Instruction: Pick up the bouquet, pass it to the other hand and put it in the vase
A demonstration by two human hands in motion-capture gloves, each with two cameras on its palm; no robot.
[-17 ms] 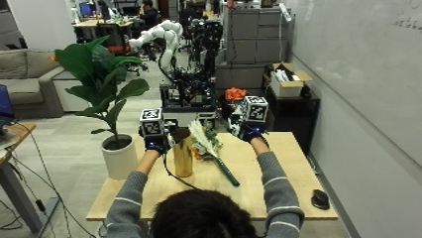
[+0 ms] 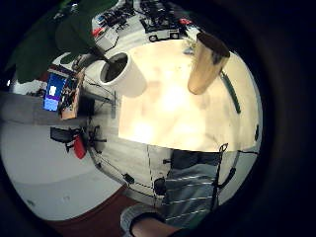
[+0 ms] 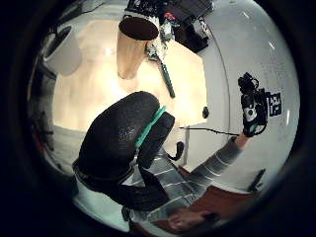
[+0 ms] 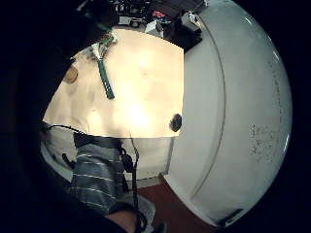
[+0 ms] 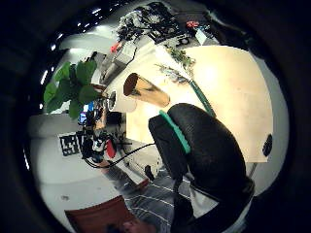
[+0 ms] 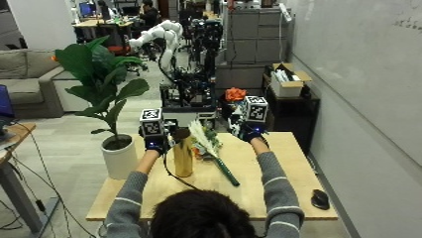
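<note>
Fingers: in each thumb-side palm view the gloved fingers curl loosely across the lens and close on nothing; neither hand holds anything. The left hand and the right hand are raised above the far edge of the table, well apart from each other.

Bouquet: lies flat on the table, its pale paper head and greenery towards the far edge and its dark green wrapped stem running diagonally towards the middle of the table. It passes just beside the vase; whether the two touch cannot be told.

Vase: tall, tan, upright with a dark open mouth, standing near the far left part of the table, under the left hand.

Step in hand, as a judgement: the pick-up has not begun. The stem is the better place to grip, low enough to leave room above for the other hand at the hand-over. Lifting away from the vase should avoid tipping it.

Writing: no brand, label or legible text appears on the vase or bouquet.

Also present: a dark computer mouse near the right front corner of the table.
</note>
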